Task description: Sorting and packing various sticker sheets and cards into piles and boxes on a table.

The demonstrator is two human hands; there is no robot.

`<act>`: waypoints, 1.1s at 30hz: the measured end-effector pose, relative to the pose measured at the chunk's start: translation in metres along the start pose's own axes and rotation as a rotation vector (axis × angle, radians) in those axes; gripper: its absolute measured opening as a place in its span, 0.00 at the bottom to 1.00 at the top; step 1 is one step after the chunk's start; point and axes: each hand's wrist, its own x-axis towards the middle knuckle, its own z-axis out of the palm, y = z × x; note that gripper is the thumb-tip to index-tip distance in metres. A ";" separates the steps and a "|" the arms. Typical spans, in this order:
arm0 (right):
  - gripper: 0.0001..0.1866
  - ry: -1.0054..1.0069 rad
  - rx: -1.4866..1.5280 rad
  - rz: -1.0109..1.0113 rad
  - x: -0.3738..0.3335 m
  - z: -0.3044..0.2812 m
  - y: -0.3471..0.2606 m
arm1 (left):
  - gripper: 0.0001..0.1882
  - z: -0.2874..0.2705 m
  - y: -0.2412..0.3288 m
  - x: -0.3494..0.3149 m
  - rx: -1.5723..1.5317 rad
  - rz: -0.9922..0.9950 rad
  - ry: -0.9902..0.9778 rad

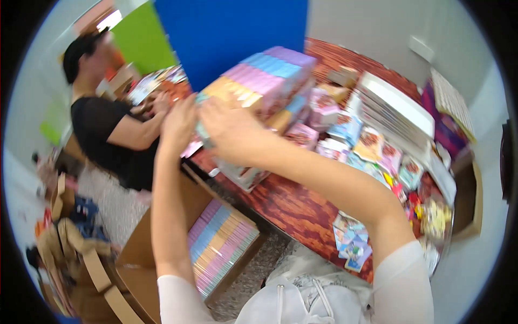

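Note:
A tall stack of small boxes in clear wrap (259, 81), banded in purple, blue, pink, yellow and pale green, stands at the table's far left edge. My right hand (229, 129) lies against its near left end, fingers bent over the pale green boxes there. Beside it my left hand (179, 123) is raised at the same corner, its fingers pointing up and blurred. Whether the left fingers grip the wrapped pack is not clear. Under the stack's near side a whitish pack (240, 175) shows partly, behind my right forearm.
Below the table edge, an open carton (145, 259) holds more wrapped boxes (224, 243). Loose small boxes (324, 108), cards (352, 245) and white trays (396, 108) cover the red-brown table's (302, 200) right side. A blue partition (232, 38) rises behind; a co-worker (116, 113) stands far left.

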 end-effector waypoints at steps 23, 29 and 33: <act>0.13 0.204 -0.551 1.056 -0.349 -0.130 0.247 | 0.34 -0.025 0.025 0.061 -0.359 -0.326 -0.490; 0.11 -0.042 -0.604 1.052 -0.415 -0.145 0.310 | 0.42 -0.024 0.078 0.107 -0.148 -0.477 -0.652; 0.08 0.268 -0.548 0.939 -0.385 -0.170 0.305 | 0.46 -0.029 0.071 0.094 -0.213 -0.518 -0.642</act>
